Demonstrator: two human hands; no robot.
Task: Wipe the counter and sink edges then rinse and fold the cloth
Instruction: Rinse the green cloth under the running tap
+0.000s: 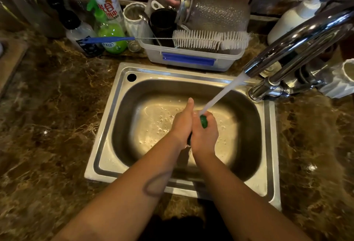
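Quick count from my feed: one steel sink [107, 125], one chrome faucet [298, 35], one stream of water [222, 95]. Two hands, left hand [182, 123] and right hand [205, 135], sharing one green cloth [203, 122]. On the tabletop [47, 116]: one clear plastic bin [191, 56], one bottle brush [208, 39], one white pump bottle [295, 16], one green spray bottle [110, 29], one black-capped bottle [80, 31].

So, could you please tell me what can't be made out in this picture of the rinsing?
Head view only:
- Cloth: only a green bit shows between the left hand and right hand; its size and folds are hidden.
- Drain: covered by the hands and forearms.
- Tap: handle lost in blurred chrome, top cut by the right edge.
- Bottle labels: too small and blurred to read.
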